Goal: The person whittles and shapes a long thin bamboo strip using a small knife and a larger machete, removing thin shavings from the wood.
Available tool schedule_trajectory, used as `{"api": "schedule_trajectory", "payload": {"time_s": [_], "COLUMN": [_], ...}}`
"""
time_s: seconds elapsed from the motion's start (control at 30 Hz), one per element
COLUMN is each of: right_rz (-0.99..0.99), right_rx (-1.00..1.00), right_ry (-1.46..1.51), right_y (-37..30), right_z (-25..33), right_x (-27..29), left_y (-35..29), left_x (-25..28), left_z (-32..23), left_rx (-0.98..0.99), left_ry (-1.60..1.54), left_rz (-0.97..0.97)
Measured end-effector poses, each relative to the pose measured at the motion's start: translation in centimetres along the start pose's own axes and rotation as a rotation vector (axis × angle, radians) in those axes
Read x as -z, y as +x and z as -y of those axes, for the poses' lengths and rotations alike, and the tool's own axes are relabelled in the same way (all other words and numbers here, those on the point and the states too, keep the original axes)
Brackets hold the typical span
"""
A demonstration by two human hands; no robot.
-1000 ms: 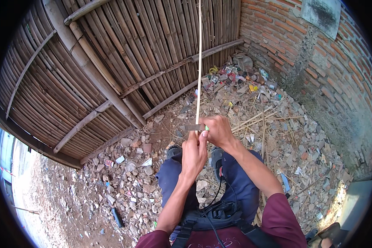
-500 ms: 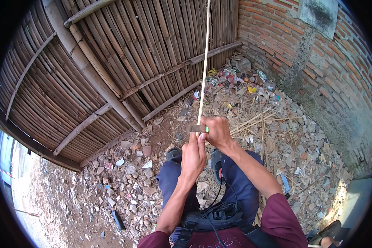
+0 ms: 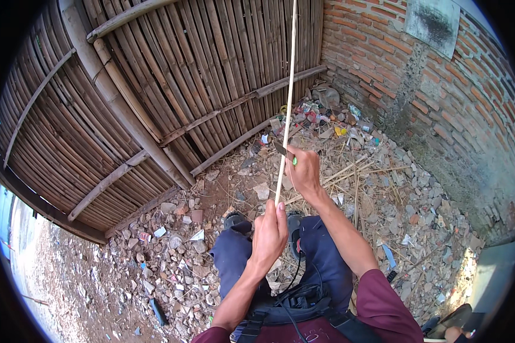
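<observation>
A long, pale bamboo strip runs from my left hand up past the top edge of the view. My left hand is closed round its lower end, thumb laid along it. Higher up, my right hand grips a knife with a dark blade; a bit of bright green shows at its handle. The blade lies against or just beside the strip; its exact contact is too small to tell. Below the right hand, a thin pale sliver curves down close to the strip.
A bamboo-slat wall stands ahead and left, meeting a brick wall on the right. Stony ground carries litter and loose bamboo slivers. At the lower right edge, part of another person's hand shows.
My right hand and the knife have moved up along the strip, away from my left hand. The blade has tilted. My left hand still holds the strip, slightly lower in view.
</observation>
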State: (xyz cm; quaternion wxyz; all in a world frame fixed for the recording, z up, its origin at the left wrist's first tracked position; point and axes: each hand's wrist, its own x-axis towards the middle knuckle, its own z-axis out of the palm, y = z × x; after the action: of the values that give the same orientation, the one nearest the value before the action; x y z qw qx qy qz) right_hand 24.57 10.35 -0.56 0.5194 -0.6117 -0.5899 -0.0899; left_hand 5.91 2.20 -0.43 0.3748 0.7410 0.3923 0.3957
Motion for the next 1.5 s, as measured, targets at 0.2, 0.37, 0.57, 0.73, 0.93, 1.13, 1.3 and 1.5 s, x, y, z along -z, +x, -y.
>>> {"api": "schedule_trajectory", "payload": {"time_s": [0.2,0.37,0.57,0.73,0.93,1.13,1.3,1.5], "right_rz": [-0.001,-0.06,-0.114,-0.222,-0.331,-0.061,0.435,0.361], "right_rx": [-0.067,-0.019,-0.092,-0.185,-0.398,-0.976,-0.425,-0.462], "right_ry": [0.014,-0.032,-0.04,-0.065,0.051,1.147,-0.503,-0.793], "right_y": [0.7,0.9,2.0,3.9,6.4,4.6,1.2,1.3], "right_z": [-0.9,-2.2,-3.4,-5.7,-8.0,-14.6,-16.0,-16.5], "right_x": [0.7,1.0,2.0,3.1,4.2,3.4,2.8,8.3], "left_y": [-1.3,-3.0,-6.0,-9.6,-13.7,-13.8,-11.5,-8.9], "left_x": [0.7,1.3,2.3,3.4,5.5,8.2,7.9,7.9], "left_z": [1.0,2.1,2.6,3.9,4.5,3.8,3.6,2.3], "left_rx": [-0.03,-0.059,-0.03,-0.023,0.02,0.148,0.345,0.436], "left_ry": [0.053,0.106,0.155,0.173,0.26,0.046,-0.425,-0.854], "left_rz": [0.044,0.113,0.181,0.217,0.248,0.357,0.398,0.366]}}
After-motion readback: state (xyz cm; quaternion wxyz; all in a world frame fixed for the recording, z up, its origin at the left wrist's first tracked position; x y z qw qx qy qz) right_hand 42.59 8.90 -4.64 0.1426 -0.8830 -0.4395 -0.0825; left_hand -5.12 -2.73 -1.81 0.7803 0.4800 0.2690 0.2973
